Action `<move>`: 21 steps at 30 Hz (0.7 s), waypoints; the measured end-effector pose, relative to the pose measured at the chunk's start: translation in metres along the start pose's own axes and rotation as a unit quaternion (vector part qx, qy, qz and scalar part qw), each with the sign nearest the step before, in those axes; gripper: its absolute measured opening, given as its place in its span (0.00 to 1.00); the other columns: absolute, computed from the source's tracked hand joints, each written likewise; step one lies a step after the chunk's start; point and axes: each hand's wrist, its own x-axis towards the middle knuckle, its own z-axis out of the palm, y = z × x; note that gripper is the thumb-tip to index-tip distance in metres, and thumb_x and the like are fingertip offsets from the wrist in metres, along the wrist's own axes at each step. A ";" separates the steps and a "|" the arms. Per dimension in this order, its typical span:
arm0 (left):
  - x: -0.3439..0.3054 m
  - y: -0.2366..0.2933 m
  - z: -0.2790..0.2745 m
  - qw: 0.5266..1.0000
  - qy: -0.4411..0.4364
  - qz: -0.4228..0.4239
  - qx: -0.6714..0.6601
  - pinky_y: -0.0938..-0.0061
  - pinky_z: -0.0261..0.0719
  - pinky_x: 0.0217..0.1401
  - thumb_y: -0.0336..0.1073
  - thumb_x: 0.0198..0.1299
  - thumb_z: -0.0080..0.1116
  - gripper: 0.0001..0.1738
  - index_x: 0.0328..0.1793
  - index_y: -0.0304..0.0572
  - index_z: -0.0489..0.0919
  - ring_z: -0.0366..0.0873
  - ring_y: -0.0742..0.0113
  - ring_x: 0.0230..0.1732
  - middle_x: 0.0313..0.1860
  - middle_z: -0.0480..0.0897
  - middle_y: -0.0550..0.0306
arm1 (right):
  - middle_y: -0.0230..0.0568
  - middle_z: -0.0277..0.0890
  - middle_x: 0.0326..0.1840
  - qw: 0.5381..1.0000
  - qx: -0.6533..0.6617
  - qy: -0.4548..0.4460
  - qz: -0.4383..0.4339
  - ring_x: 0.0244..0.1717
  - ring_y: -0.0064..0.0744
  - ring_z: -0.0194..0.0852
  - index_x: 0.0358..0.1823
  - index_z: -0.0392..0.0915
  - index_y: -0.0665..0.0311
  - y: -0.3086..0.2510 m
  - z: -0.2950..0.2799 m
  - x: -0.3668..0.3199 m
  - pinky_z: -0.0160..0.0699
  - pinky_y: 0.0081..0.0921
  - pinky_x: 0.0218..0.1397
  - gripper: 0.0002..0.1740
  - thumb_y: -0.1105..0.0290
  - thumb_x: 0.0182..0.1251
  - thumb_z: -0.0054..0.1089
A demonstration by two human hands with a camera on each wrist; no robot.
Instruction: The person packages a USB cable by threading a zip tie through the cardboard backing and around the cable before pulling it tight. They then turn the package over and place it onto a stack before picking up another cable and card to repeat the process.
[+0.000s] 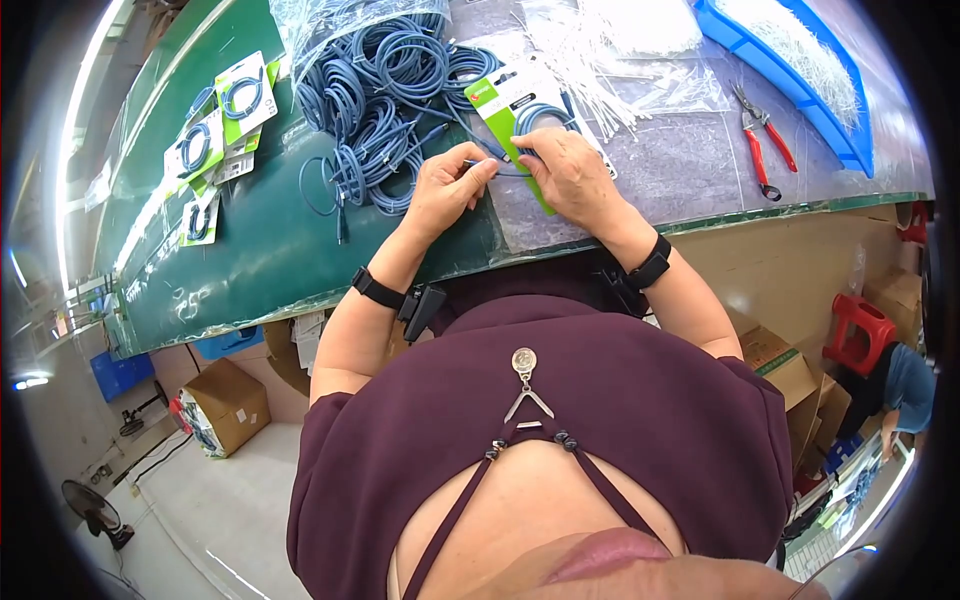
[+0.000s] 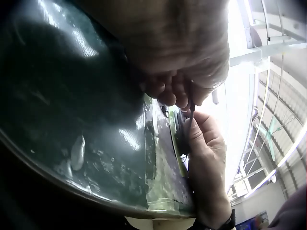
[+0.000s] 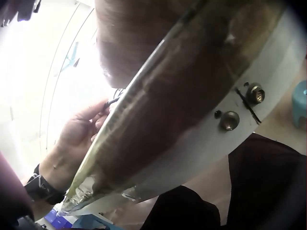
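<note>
So the blue cable is coiled up on a green-and-white card, right between the person's two hands near the front edge of the tabletop. Right hand has its grip closed down on the coil, thumb and fingers pinching it over the card. Left hand has thumb and index finger pinched tight on a strand, and the left wrist view shows it running across to the right hand.

Just left of the card there's a big messy pile of blue cables, with a clear plastic bag at the back of it. Behind the card and a bit right, a fan of thin white strips. Farther right, red-handled cutters sit near a blue tray full of more white bits. Way over left, a bunch of carded cables overlap each other.

Off the tabletop: a cardboard box on the floor to the left, and a red stool over right.
</note>
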 end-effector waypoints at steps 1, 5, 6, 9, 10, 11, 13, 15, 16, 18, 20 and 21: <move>0.000 -0.001 0.000 1.000 0.007 -0.001 -0.013 0.88 0.64 0.22 0.38 0.67 0.58 0.09 0.37 0.41 0.78 0.69 0.84 0.21 0.21 0.75 0.68 | 0.49 0.78 0.39 1.000 0.000 -0.001 0.000 0.42 0.51 0.77 0.47 0.76 0.63 0.000 0.000 0.000 0.73 0.39 0.47 0.14 0.73 0.59 0.63; 0.005 0.000 0.003 0.999 0.033 -0.003 -0.033 0.87 0.64 0.20 0.38 0.66 0.59 0.09 0.37 0.40 0.78 0.70 0.83 0.20 0.20 0.75 0.67 | 0.48 0.78 0.40 1.000 0.010 -0.006 -0.002 0.43 0.50 0.77 0.48 0.76 0.63 0.001 -0.002 -0.001 0.73 0.38 0.47 0.15 0.73 0.58 0.64; 0.007 0.002 0.005 0.998 0.048 -0.006 -0.029 0.86 0.64 0.19 0.38 0.65 0.60 0.09 0.37 0.39 0.78 0.70 0.83 0.18 0.19 0.75 0.66 | 0.47 0.78 0.40 1.000 0.010 -0.009 -0.010 0.43 0.49 0.76 0.49 0.76 0.63 -0.002 -0.004 -0.002 0.73 0.37 0.48 0.16 0.74 0.58 0.64; 0.010 0.007 0.003 0.998 0.052 -0.004 -0.027 0.85 0.66 0.20 0.37 0.64 0.60 0.10 0.39 0.37 0.79 0.72 0.81 0.19 0.21 0.78 0.64 | 0.46 0.78 0.40 0.999 0.005 -0.016 -0.030 0.44 0.48 0.76 0.51 0.76 0.63 -0.005 -0.016 0.001 0.72 0.36 0.49 0.18 0.76 0.57 0.64; 0.011 0.009 0.002 0.999 0.038 -0.003 -0.028 0.85 0.68 0.22 0.36 0.64 0.60 0.10 0.41 0.36 0.79 0.74 0.80 0.21 0.24 0.80 0.62 | 0.46 0.78 0.40 0.999 0.007 -0.002 -0.036 0.44 0.47 0.76 0.52 0.75 0.63 -0.003 -0.022 0.003 0.72 0.36 0.49 0.20 0.77 0.56 0.64; 0.013 0.012 0.002 0.999 0.024 -0.001 -0.029 0.85 0.71 0.24 0.36 0.65 0.60 0.10 0.43 0.35 0.79 0.76 0.79 0.23 0.27 0.82 0.60 | 0.46 0.78 0.40 0.999 0.009 0.013 -0.042 0.44 0.47 0.76 0.53 0.75 0.62 -0.001 -0.029 0.005 0.71 0.36 0.50 0.21 0.77 0.56 0.64; 0.012 0.025 0.009 0.996 -0.008 -0.015 -0.086 0.83 0.74 0.28 0.35 0.65 0.59 0.11 0.46 0.34 0.78 0.78 0.76 0.27 0.32 0.82 0.58 | 0.45 0.78 0.40 0.998 0.009 0.029 -0.052 0.45 0.46 0.75 0.54 0.75 0.62 -0.005 -0.044 0.011 0.71 0.36 0.50 0.23 0.78 0.55 0.64; 0.011 0.036 0.020 0.976 -0.073 -0.051 -0.198 0.79 0.81 0.37 0.34 0.66 0.58 0.13 0.51 0.33 0.77 0.82 0.71 0.34 0.41 0.84 0.53 | 0.43 0.78 0.40 1.000 -0.001 0.010 -0.024 0.45 0.43 0.75 0.54 0.75 0.61 -0.019 -0.060 0.011 0.69 0.35 0.52 0.24 0.79 0.54 0.64; 0.014 0.037 0.024 0.977 -0.073 -0.049 -0.196 0.79 0.81 0.37 0.34 0.66 0.58 0.13 0.51 0.33 0.77 0.82 0.71 0.34 0.41 0.84 0.53 | 0.42 0.78 0.40 1.000 -0.005 0.000 -0.009 0.46 0.42 0.75 0.55 0.75 0.60 -0.022 -0.064 0.011 0.68 0.35 0.53 0.25 0.80 0.53 0.65; 0.023 0.034 0.034 0.950 -0.038 -0.021 -0.310 0.71 0.83 0.46 0.33 0.67 0.56 0.14 0.55 0.33 0.75 0.82 0.66 0.42 0.48 0.82 0.51 | 0.41 0.78 0.40 1.000 -0.014 0.004 -0.014 0.46 0.40 0.75 0.54 0.75 0.60 -0.021 -0.064 0.008 0.67 0.35 0.54 0.25 0.79 0.53 0.65; 0.027 0.032 0.044 0.930 -0.023 -0.009 -0.367 0.67 0.84 0.51 0.32 0.68 0.55 0.15 0.57 0.33 0.74 0.83 0.63 0.46 0.52 0.81 0.49 | 0.38 0.78 0.40 0.999 -0.031 0.006 -0.020 0.46 0.37 0.75 0.53 0.76 0.59 -0.019 -0.065 0.002 0.65 0.35 0.55 0.24 0.79 0.52 0.66; 0.027 0.031 0.048 0.924 -0.016 -0.004 -0.381 0.64 0.84 0.52 0.32 0.68 0.54 0.15 0.57 0.33 0.74 0.83 0.62 0.47 0.52 0.81 0.50 | 0.38 0.78 0.40 0.999 -0.032 0.006 -0.017 0.46 0.37 0.75 0.53 0.76 0.59 -0.018 -0.066 0.001 0.65 0.35 0.55 0.24 0.79 0.52 0.66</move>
